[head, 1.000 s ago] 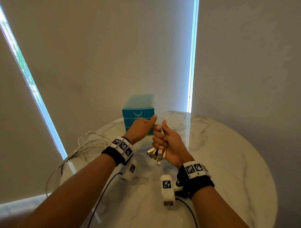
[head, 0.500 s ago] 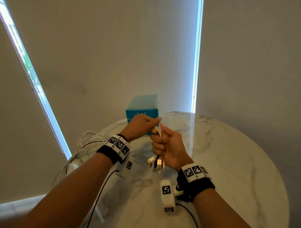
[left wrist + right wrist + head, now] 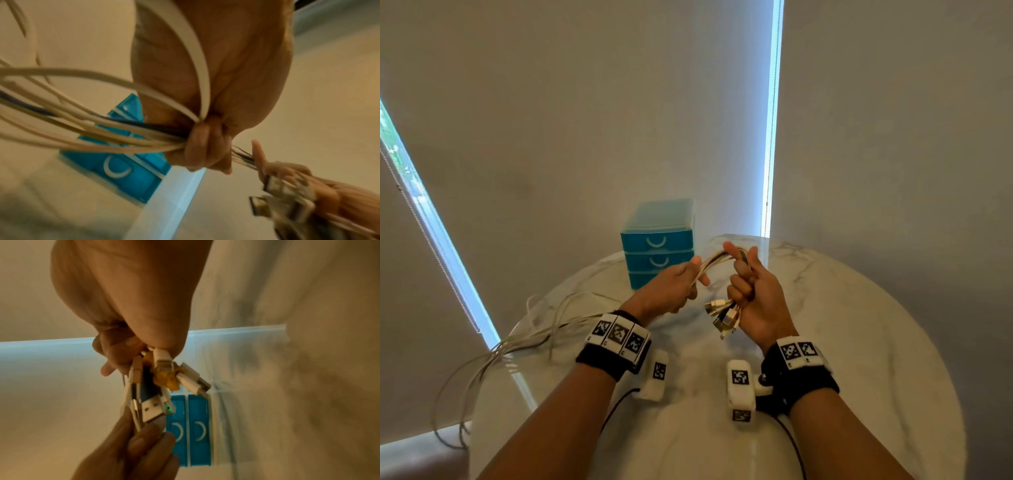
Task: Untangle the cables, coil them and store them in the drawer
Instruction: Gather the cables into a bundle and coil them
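A bundle of mostly white cables (image 3: pixel 717 262) arches between my two hands above the round marble table (image 3: pixel 859 342). My right hand (image 3: pixel 751 291) grips the bundle near its ends, and several USB plugs (image 3: pixel 724 317) (image 3: pixel 152 404) hang below the fist. My left hand (image 3: pixel 674 291) grips the same bundle (image 3: pixel 123 136) a little to the left, fingers curled round it. From there the cables trail left in long loops (image 3: pixel 510 346) over the table edge. A blue drawer unit (image 3: pixel 657 243) with its drawers closed stands behind the hands.
Grey blinds hang behind the table, with bright window strips (image 3: pixel 770 137) at the left and centre. Marble surface spreads to the right and in front of my hands. Black wires (image 3: pixel 616 407) run from the wrist cameras along my forearms.
Both hands have risen and drawn apart, so a short arch of cable now shows between them. The left hand has slid leftward along the bundle; the right keeps the plug ends.
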